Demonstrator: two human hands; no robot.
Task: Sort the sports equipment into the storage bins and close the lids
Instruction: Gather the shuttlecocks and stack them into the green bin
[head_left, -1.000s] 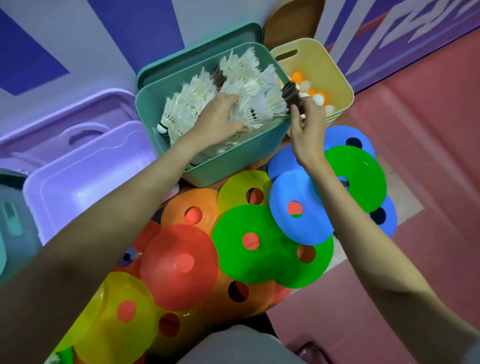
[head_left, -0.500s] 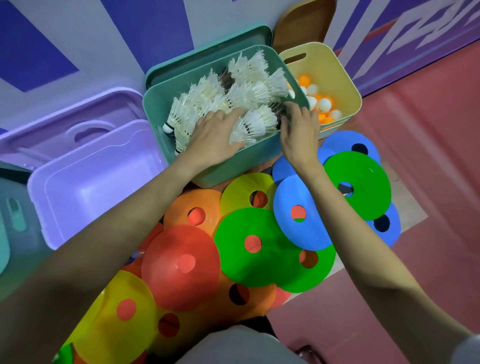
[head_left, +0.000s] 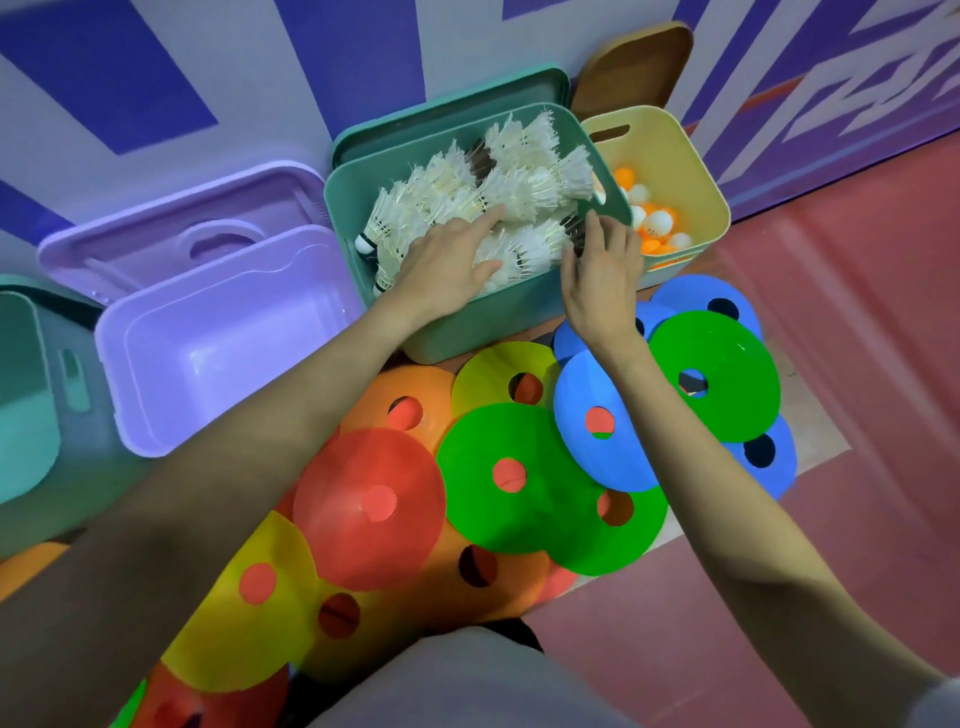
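Note:
A green bin (head_left: 519, 306) stands against the wall, heaped with white shuttlecocks (head_left: 524, 176). My left hand (head_left: 447, 260) lies on the heap near the bin's front wall, fingers spread and index finger stretched out. My right hand (head_left: 597, 275) is at the bin's front right corner, its straight fingertips touching the shuttlecocks by the rim. The green lid (head_left: 447, 98) leans behind the bin. To the right, a yellow bin (head_left: 711, 208) holds orange and white ping-pong balls (head_left: 657, 226).
A purple bin (head_left: 208, 338) with nothing in it sits left of the green one, its purple lid (head_left: 156, 228) behind it. A teal bin (head_left: 31, 389) is at far left, a brown lid (head_left: 639, 57) by the wall. Several flat disc cones (head_left: 519, 478) overlap on the floor below my arms.
The bundle of shuttlecocks came down into the green bin. My left hand flattened onto the heap and my right hand dropped to the bin's front right corner.

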